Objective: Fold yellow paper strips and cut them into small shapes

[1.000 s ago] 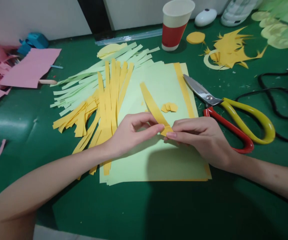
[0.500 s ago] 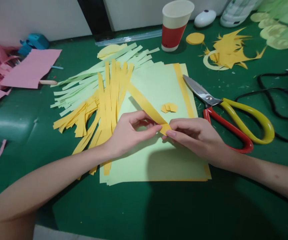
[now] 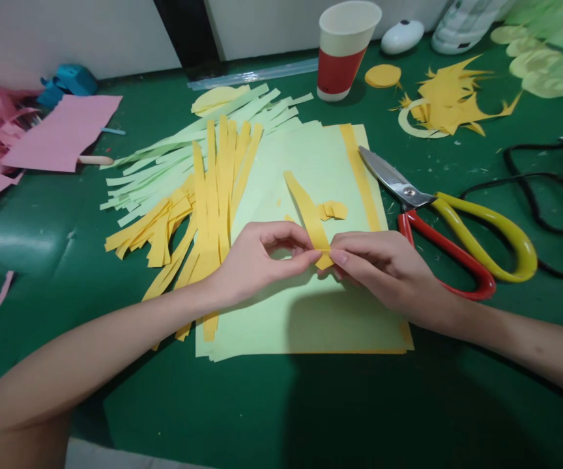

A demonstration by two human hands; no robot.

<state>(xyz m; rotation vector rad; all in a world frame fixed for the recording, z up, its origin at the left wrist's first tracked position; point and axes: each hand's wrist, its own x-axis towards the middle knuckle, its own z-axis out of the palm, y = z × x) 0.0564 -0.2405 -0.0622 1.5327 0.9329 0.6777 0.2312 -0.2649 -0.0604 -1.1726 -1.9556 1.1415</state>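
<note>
Between both hands is a yellow paper strip [image 3: 308,205], its near end folded into a small pointed knot and its long tail rising away from me. My left hand [image 3: 272,260] pinches the folded end from the left, thumb against fingertips. From the right, my right hand [image 3: 379,267] pinches the same fold. Below them lies a stack of pale green paper sheets [image 3: 257,332]. Just beyond the fold, several small folded yellow pieces [image 3: 333,210] rest on the stack. Beside my left hand lies a pile of yellow strips [image 3: 223,189].
Open scissors [image 3: 411,195] with red and yellow handles lie right of the stack. Pale green strips [image 3: 149,166] spread at the back left, near pink paper [image 3: 64,133]. A paper cup [image 3: 345,55] stands behind. Yellow scraps [image 3: 450,98] and a black cord [image 3: 530,189] are at right.
The strip's tail has swung right and now stands more upright. Its near end has turned into a pointed fold, with both hands still pinching it and barely displaced.
</note>
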